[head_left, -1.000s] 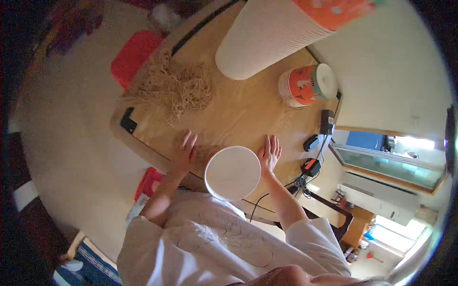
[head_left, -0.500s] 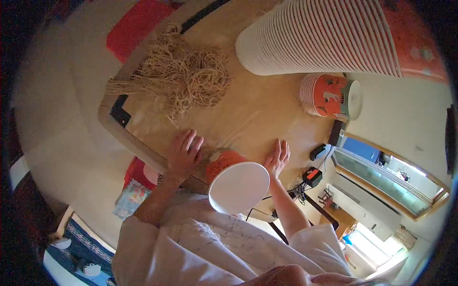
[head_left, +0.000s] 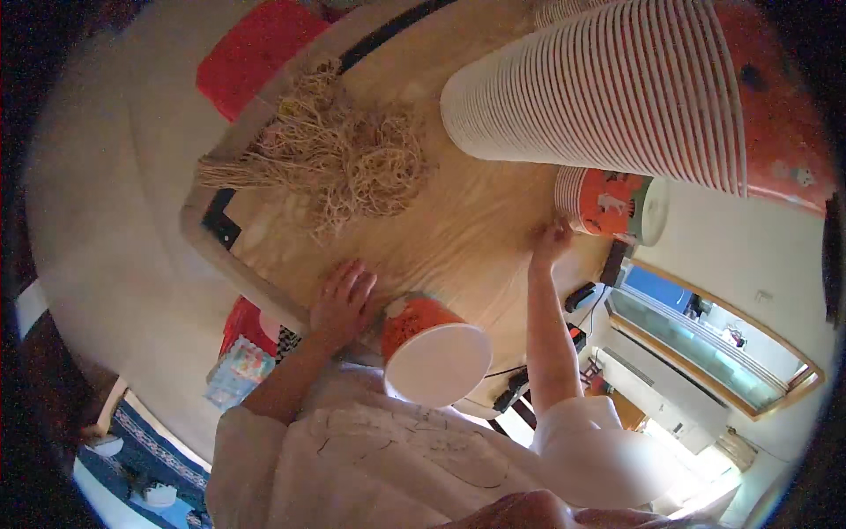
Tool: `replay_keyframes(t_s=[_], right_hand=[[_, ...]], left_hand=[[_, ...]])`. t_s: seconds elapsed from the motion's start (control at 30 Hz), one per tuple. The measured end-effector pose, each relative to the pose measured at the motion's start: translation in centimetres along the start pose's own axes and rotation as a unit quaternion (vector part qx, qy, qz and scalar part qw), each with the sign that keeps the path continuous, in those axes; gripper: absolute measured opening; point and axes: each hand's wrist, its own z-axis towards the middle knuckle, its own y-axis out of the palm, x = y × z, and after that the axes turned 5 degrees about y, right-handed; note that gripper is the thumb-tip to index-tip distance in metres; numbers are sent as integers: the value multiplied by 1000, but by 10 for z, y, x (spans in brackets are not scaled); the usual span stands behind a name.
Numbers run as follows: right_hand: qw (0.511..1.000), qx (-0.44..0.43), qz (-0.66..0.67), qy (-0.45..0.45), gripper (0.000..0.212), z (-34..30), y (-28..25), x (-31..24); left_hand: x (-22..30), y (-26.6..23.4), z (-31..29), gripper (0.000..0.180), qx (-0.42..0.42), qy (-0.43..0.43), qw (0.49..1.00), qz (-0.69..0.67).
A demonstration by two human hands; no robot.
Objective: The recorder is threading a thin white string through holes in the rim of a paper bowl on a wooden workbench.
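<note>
A red paper tub (head_left: 414,324) with a white rim stands at the table's near edge, its wide white round face toward me. My left hand (head_left: 345,295) lies on the table just left of it, open, fingers stretched out and holding nothing. My right arm reaches forward. My right hand (head_left: 552,242) is at the rim end of a short stack of red and green paper tubs (head_left: 608,203); its fingers are dim and blurred, so their grip does not show. A tall stack of nested white-rimmed paper tubs (head_left: 599,93) rises at the far right.
A tangled heap of tan string (head_left: 352,163) covers the table's far left part. Beyond that edge is a red object (head_left: 256,57). Black devices and cables (head_left: 580,297) lie along the right edge. A red bag (head_left: 247,326) shows below the left edge.
My right hand has moved forward from beside the single tub to the short stack. My left hand has stayed near its place, and the view has shifted slightly.
</note>
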Motion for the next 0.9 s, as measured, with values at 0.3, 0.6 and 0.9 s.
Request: replay_keyframes(t_s=[0.3, 0.6, 0.9], right_hand=[[945, -4, -304, -122, 23, 20, -10, 12], [801, -51, -549, -235, 44, -112, -46, 2], [811, -67, -551, -186, 45, -140, -65, -7]], left_hand=[[5, 1, 3, 37, -9, -7, 1000, 20], [3, 1, 2, 41, 14, 22, 999, 43], [6, -2, 9, 43, 14, 43, 997, 56]])
